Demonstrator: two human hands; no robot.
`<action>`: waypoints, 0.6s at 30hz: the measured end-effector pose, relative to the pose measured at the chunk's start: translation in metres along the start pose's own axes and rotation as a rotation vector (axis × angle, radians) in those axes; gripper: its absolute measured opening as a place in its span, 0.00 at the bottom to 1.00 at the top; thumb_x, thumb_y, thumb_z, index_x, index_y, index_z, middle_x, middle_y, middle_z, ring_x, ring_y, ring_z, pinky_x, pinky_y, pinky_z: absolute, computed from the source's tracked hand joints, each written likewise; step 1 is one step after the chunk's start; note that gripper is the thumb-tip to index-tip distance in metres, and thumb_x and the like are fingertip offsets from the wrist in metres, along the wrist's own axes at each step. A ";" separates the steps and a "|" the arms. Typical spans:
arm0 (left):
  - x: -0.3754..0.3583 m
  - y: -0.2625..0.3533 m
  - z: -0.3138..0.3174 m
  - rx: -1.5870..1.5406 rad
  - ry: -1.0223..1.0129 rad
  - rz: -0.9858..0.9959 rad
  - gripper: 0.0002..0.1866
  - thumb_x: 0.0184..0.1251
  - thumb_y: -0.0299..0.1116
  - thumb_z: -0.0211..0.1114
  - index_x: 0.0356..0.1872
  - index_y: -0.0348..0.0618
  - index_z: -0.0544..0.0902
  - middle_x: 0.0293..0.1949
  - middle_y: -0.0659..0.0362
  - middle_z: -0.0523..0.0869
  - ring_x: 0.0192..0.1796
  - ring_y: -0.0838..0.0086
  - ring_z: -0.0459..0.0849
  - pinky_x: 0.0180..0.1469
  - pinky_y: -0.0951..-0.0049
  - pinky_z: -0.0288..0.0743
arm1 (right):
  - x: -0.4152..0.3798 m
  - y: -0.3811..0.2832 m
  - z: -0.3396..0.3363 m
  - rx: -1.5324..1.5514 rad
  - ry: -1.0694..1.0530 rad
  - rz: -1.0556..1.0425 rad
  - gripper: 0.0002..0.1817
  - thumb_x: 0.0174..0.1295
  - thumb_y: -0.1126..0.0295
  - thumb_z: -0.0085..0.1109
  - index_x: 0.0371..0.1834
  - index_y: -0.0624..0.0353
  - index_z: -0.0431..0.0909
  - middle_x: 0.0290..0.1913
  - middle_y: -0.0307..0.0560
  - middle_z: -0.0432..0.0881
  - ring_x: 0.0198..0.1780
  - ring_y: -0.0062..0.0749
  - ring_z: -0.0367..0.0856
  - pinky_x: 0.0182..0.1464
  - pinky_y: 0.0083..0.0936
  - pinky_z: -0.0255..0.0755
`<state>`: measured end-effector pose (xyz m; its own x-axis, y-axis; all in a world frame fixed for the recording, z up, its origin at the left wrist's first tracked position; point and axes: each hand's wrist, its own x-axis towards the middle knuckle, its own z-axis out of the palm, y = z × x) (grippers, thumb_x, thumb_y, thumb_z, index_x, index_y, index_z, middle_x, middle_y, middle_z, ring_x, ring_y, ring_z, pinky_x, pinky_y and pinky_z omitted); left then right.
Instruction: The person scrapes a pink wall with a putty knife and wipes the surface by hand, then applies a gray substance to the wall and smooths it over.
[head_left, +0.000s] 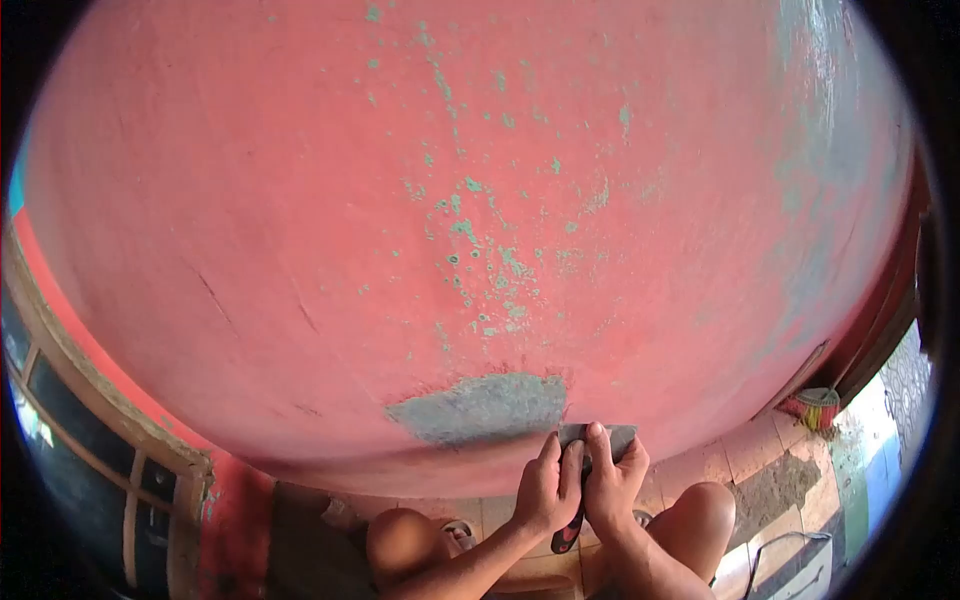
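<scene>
Both hands are closed around a putty knife (622, 438) low in front of the wall. Its wide grey blade points up toward the wall, and the dark handle with a red mark hangs out below the fingers. My left hand (545, 492) grips from the left side, thumb and fingers pressed against the tool. From the right, my right hand (612, 490) wraps it with the thumb laid along the blade. Just above and left of the blade is a bare grey patch (485, 408) with ragged edges in the pink wall (290, 200).
Green spots of older paint show through the wall's middle. My bent knees (708, 510) flank the hands. At the right, a broom (815, 405) rests by the wall's end, and a white box-like object (805, 570) stands on the tiled floor. A framed window (75, 420) is at left.
</scene>
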<state>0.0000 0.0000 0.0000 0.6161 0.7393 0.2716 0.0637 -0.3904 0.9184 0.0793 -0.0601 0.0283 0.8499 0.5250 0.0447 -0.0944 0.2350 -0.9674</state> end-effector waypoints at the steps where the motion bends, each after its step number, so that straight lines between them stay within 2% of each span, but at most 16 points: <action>1: 0.000 0.004 -0.002 -0.026 -0.030 -0.033 0.14 0.79 0.33 0.59 0.55 0.36 0.71 0.33 0.50 0.88 0.36 0.68 0.88 0.34 0.70 0.77 | 0.000 -0.001 0.000 0.031 -0.002 -0.013 0.12 0.72 0.66 0.65 0.37 0.65 0.81 0.33 0.36 0.84 0.33 0.15 0.77 0.37 0.19 0.72; 2: -0.002 0.008 -0.005 -0.052 -0.060 -0.068 0.13 0.80 0.32 0.57 0.56 0.35 0.70 0.34 0.52 0.87 0.36 0.75 0.86 0.36 0.73 0.76 | 0.000 -0.002 0.001 0.063 -0.004 -0.024 0.11 0.73 0.67 0.64 0.37 0.65 0.81 0.32 0.36 0.84 0.33 0.15 0.77 0.36 0.19 0.72; 5: -0.017 0.043 -0.027 -0.079 0.009 -0.018 0.15 0.78 0.34 0.61 0.56 0.35 0.71 0.30 0.50 0.87 0.30 0.69 0.89 0.29 0.70 0.78 | -0.005 -0.016 0.000 0.103 0.034 -0.124 0.10 0.73 0.67 0.63 0.37 0.64 0.81 0.32 0.36 0.84 0.33 0.16 0.76 0.37 0.19 0.71; 6: -0.024 0.051 -0.031 -0.168 0.086 0.054 0.16 0.77 0.31 0.61 0.57 0.35 0.70 0.33 0.53 0.87 0.32 0.76 0.86 0.28 0.73 0.76 | -0.004 -0.018 -0.001 0.151 0.077 -0.118 0.10 0.74 0.67 0.62 0.37 0.63 0.81 0.33 0.36 0.84 0.34 0.16 0.76 0.38 0.18 0.70; 7: -0.033 0.042 -0.033 -0.202 0.172 0.052 0.19 0.76 0.30 0.63 0.59 0.35 0.69 0.36 0.55 0.86 0.32 0.77 0.84 0.30 0.74 0.75 | 0.000 -0.017 -0.005 0.215 0.091 -0.138 0.11 0.74 0.65 0.61 0.37 0.62 0.81 0.34 0.36 0.84 0.34 0.16 0.76 0.38 0.18 0.70; 9: -0.067 0.036 -0.032 -0.185 0.372 -0.031 0.16 0.75 0.27 0.59 0.58 0.34 0.70 0.35 0.55 0.85 0.35 0.79 0.82 0.38 0.77 0.75 | 0.003 -0.023 -0.016 0.193 0.131 -0.129 0.12 0.75 0.64 0.60 0.37 0.61 0.80 0.34 0.36 0.82 0.34 0.16 0.75 0.37 0.18 0.69; 11: -0.113 0.003 -0.007 -0.300 0.589 -0.100 0.19 0.73 0.29 0.66 0.58 0.34 0.71 0.33 0.59 0.84 0.32 0.82 0.79 0.36 0.79 0.72 | 0.002 -0.032 -0.017 0.215 0.159 -0.100 0.12 0.75 0.63 0.60 0.37 0.59 0.79 0.32 0.34 0.80 0.33 0.16 0.74 0.37 0.18 0.69; 13: -0.156 0.020 0.008 -0.001 0.568 -0.093 0.24 0.75 0.36 0.65 0.67 0.44 0.70 0.50 0.54 0.77 0.48 0.73 0.77 0.54 0.68 0.73 | 0.001 -0.035 -0.019 0.265 0.174 -0.066 0.12 0.75 0.62 0.60 0.36 0.58 0.78 0.31 0.34 0.80 0.33 0.15 0.73 0.37 0.18 0.68; 15: -0.192 0.043 0.016 -0.114 0.454 -0.196 0.19 0.78 0.32 0.61 0.64 0.41 0.72 0.47 0.56 0.79 0.43 0.75 0.75 0.46 0.74 0.72 | 0.001 -0.031 -0.026 0.254 0.137 -0.071 0.13 0.76 0.61 0.60 0.36 0.58 0.78 0.32 0.34 0.80 0.33 0.15 0.73 0.36 0.17 0.69; 17: -0.221 0.047 0.028 -0.606 0.358 -0.454 0.18 0.77 0.30 0.60 0.63 0.39 0.72 0.43 0.58 0.80 0.42 0.75 0.76 0.46 0.73 0.72 | -0.001 -0.030 -0.028 0.239 0.127 -0.079 0.13 0.76 0.61 0.60 0.36 0.58 0.78 0.32 0.34 0.80 0.32 0.15 0.74 0.36 0.18 0.69; 18: -0.221 0.042 0.026 -0.573 0.417 -0.382 0.20 0.76 0.29 0.61 0.65 0.39 0.71 0.41 0.58 0.81 0.42 0.76 0.78 0.47 0.73 0.72 | -0.002 -0.030 -0.029 0.247 0.115 -0.053 0.13 0.76 0.61 0.60 0.36 0.58 0.78 0.32 0.34 0.80 0.32 0.15 0.74 0.35 0.18 0.69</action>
<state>-0.1129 -0.1946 -0.0288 0.2817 0.9531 -0.1103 -0.2713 0.1894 0.9437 0.0956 -0.0919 0.0505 0.9089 0.4138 0.0513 -0.1597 0.4592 -0.8738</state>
